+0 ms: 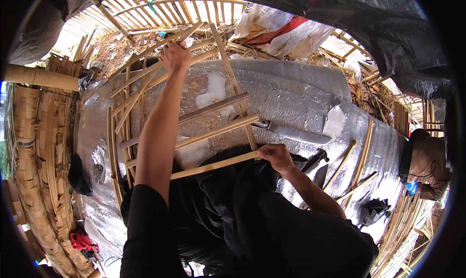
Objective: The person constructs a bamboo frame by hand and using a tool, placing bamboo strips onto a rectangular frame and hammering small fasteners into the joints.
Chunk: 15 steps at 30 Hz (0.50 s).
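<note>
A frame of bamboo strips [227, 69] lies across my lap and the foil sheet, its slats running left to right between two crosswise side pieces. My left hand [175, 58] reaches to its far side, fingers wrapped round a bamboo strip near the upper corner. At the near right corner my right hand [275, 159] pinches the end of the nearest bamboo slat [213, 167], where it meets the side strip. Just beyond the right hand lies a large knife [298, 133] with a dark handle, its blade pointing right. My left forearm hides part of the slats.
A silvery foil sheet [291, 88] covers the ground. Right of me lie a dark hammer-like tool [316, 160], loose bamboo strips [361, 156] and a black bundle [374, 211]. A woven bamboo wall [53, 132] stands at left. White sacks [272, 28] and a bamboo fence [170, 8] are beyond.
</note>
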Tool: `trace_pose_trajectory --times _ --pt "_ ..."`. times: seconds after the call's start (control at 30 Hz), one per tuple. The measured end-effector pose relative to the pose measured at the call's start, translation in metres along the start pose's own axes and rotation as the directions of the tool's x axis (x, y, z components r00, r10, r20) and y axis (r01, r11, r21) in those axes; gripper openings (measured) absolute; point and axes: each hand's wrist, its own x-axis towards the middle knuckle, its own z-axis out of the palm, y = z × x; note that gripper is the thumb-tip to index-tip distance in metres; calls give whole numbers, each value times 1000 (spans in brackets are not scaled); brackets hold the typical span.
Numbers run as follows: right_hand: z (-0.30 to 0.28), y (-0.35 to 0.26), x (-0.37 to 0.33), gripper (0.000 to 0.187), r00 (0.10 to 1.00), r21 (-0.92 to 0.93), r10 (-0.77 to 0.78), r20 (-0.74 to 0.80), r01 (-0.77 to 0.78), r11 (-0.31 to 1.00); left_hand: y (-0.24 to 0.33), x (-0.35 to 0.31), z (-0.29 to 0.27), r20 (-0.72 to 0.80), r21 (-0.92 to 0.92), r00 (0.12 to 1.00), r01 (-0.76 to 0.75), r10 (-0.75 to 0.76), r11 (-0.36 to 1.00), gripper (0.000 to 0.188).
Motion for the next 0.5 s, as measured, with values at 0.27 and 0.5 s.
trace_pose_trajectory --times 0.27,0.5 --pt "2 -11 -7 17 1000 -68 -5 -26 4 998 -22 -62 4 299 -218 823 -434 483 874 37" --pt "4 -10 -7 17 998 -209 12 -61 -25 978 -8 -25 18 364 27 845 -430 392 902 34"
